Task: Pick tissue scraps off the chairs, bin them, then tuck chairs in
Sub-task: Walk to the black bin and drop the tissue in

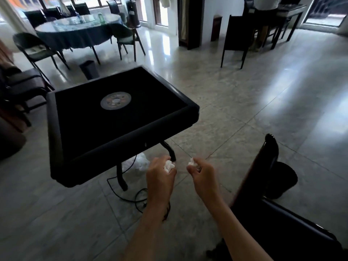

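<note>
My left hand (161, 173) grips a crumpled white tissue scrap (169, 166) in its curled fingers. My right hand (202, 172) pinches a smaller white tissue scrap (191, 162) at its fingertips. Both hands hang over the floor, just right of the black square table (120, 136). A dark wooden chair (263, 185) stands at my lower right, its back towards me. A black bin (285, 178) sits on the floor just beyond that chair. A second dark bin (90, 69) stands on the floor past the table's far left corner.
A white plastic bag (142, 162) and a black cable (131, 194) lie on the floor under the table. Dark chairs (22, 85) stand at the left. A round table (79, 32) with chairs is at the back left, another chair (236, 40) at the back right.
</note>
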The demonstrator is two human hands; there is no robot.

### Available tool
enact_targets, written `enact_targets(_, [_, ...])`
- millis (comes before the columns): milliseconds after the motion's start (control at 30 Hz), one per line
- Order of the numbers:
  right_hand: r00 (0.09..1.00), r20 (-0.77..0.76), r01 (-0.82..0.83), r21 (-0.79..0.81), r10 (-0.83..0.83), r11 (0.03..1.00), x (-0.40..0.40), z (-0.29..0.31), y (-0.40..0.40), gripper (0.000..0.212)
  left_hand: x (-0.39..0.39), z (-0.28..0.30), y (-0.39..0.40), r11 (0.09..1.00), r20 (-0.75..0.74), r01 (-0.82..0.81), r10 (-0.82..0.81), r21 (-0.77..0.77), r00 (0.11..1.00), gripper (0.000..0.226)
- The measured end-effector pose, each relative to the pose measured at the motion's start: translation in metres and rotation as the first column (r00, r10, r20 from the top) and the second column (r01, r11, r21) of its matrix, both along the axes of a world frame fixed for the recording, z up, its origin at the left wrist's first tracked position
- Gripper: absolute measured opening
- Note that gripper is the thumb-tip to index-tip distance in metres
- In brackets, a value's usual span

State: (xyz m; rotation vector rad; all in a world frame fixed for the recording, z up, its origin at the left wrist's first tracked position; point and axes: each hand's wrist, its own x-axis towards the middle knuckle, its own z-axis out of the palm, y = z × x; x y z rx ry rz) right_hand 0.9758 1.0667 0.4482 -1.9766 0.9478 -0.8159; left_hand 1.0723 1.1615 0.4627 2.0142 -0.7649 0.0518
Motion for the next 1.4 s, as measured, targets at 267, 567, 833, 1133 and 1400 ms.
enact_targets(267, [0.999, -0.037, 0.025, 0.013, -0.024, 1.000, 0.077, -0.005, 0.010, 0.028, 0.081, -0.009, 0.003, 0.999, 0.012, 0.003, -0.004, 0.034, 1.000, 0.021])
enact_targets(567, [0.993, 0.011, 0.112, 0.090, -0.114, 0.990, 0.155, -0.024, -0.072, 0.023, 0.158, -0.026, -0.089, 0.987, -0.012, 0.116, -0.115, 0.110, 0.993, 0.015])
enact_targets(833, [0.971, -0.067, 0.236, 0.147, -0.228, 0.961, 0.203, -0.034, -0.192, 0.037, 0.215, -0.033, -0.220, 0.958, -0.016, 0.247, -0.247, 0.147, 0.969, 0.027])
enact_targets(1133, [0.908, -0.124, 0.411, 0.087, -0.399, 0.907, 0.207, -0.030, -0.307, 0.028, 0.223, -0.040, -0.360, 0.899, -0.105, 0.420, -0.409, 0.128, 0.907, 0.028])
enact_targets(1400, [0.789, -0.187, 0.607, 0.099, -0.585, 0.788, 0.192, -0.051, -0.424, 0.028, 0.219, -0.066, -0.505, 0.786, -0.098, 0.594, -0.586, 0.175, 0.804, 0.026])
